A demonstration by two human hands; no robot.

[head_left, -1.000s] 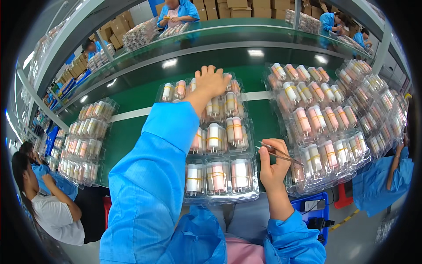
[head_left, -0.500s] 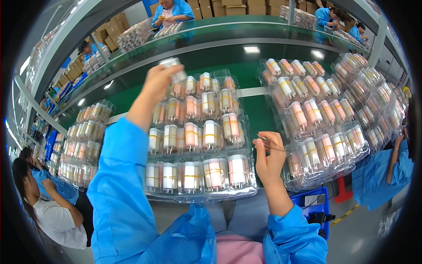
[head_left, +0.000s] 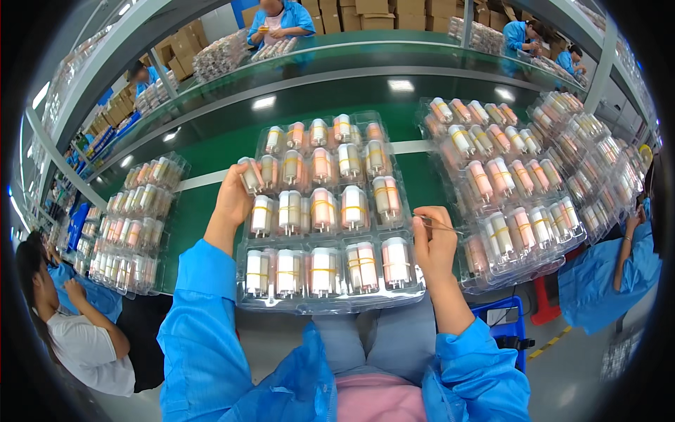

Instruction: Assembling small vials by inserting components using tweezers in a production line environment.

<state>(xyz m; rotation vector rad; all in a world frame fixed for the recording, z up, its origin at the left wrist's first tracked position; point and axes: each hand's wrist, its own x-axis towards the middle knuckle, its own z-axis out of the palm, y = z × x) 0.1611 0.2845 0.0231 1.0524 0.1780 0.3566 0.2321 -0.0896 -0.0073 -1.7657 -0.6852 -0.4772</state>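
Pinching a banded bundle of small cylinders, the left hand sits at the left edge of the clear plastic tray, level with the second row from the far side. From where I stand, that grip is closed on the bundle, thumb and fingers coming in from the outer side, probably because the neighbouring bundles crowd the other. The bundle leans a little; I can't tell whether its base rests in its pocket. Its band seems to be there to keep the cylinders together, and the tray's pockets appear to hold the other bundles apart and roughly upright.

Just beside the tray's right edge, the right hand has its grip closed around slim tweezers, held crosswise, perhaps to keep the points clear of the palm.

The tray lies straight in front of the person on the green bench, where both hands reach it easily. Stacked trays stand to the right and more filled trays to the left, leaving the middle to this one. Across the bench, a co-worker in blue handles something small.
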